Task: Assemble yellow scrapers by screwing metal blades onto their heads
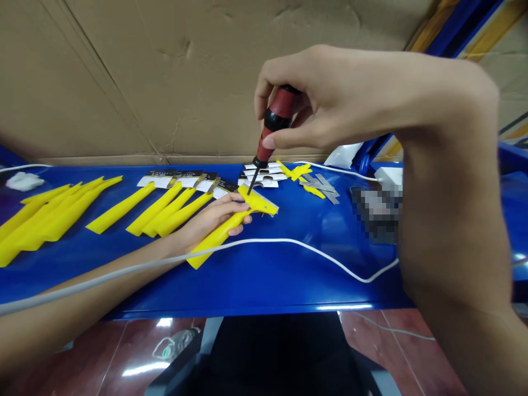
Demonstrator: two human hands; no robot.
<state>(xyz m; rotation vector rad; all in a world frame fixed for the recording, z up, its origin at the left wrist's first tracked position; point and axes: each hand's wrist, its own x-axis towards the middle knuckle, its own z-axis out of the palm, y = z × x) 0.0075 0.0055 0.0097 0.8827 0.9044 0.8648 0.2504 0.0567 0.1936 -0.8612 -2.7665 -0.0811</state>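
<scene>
Head view, from the far left: a white wad lies on the blue table, and beside it a heap of yellow handles fans out toward me. Next to that lies a single yellow handle, then a row of three more handles, their far ends close to a line of black-and-white cards.

My left hand lies flat along the table, fingers closed over the yellow scraper, pressing it down; the scraper points its wide head away from me, to the right. A white cable crosses over my left forearm and curves on across the table.

My right hand is raised above the scraper's head, fingers wrapped tight around the red-and-black handle of a screwdriver. The screwdriver stands nearly upright, tilted a little, with its tip down on the scraper's head.

Behind the tip sits a stack of white cards. Further right lie small yellow pieces and a few grey metal blades. A white block rests near the right edge, where the cable ends.
</scene>
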